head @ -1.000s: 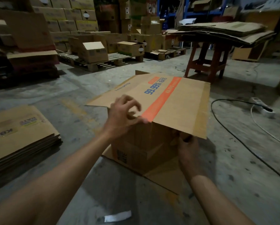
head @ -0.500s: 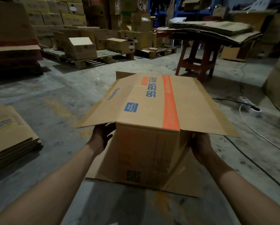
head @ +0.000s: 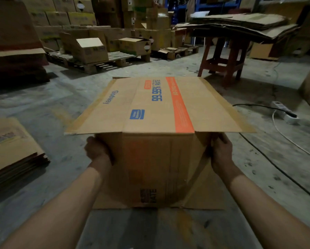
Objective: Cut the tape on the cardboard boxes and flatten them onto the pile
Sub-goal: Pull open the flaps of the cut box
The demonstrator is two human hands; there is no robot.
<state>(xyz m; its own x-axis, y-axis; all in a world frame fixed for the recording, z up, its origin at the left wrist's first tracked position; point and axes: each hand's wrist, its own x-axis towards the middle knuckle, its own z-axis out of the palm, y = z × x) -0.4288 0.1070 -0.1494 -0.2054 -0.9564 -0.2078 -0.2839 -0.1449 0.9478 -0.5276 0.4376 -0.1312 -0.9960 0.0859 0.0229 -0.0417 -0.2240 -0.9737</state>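
Note:
A brown cardboard box [head: 156, 159] with an orange stripe and blue print stands on the concrete floor in front of me, its top flaps spread out flat and its lower flaps splayed on the floor. My left hand [head: 96, 150] grips the box's left side just under the flap. My right hand [head: 220, 151] grips its right side at the same height. A pile of flattened boxes [head: 10, 146] lies on the floor at the left.
A red stool [head: 222, 60] carries a stack of flattened cardboard [head: 240, 26] at the back right. A power strip [head: 283, 112] and cables run over the floor at right. Pallets with stacked boxes [head: 89, 49] fill the back.
My left hand left the top flap and went to the box's left side. The box has turned square to me, both hands now clasp its sides, and the view has come closer.

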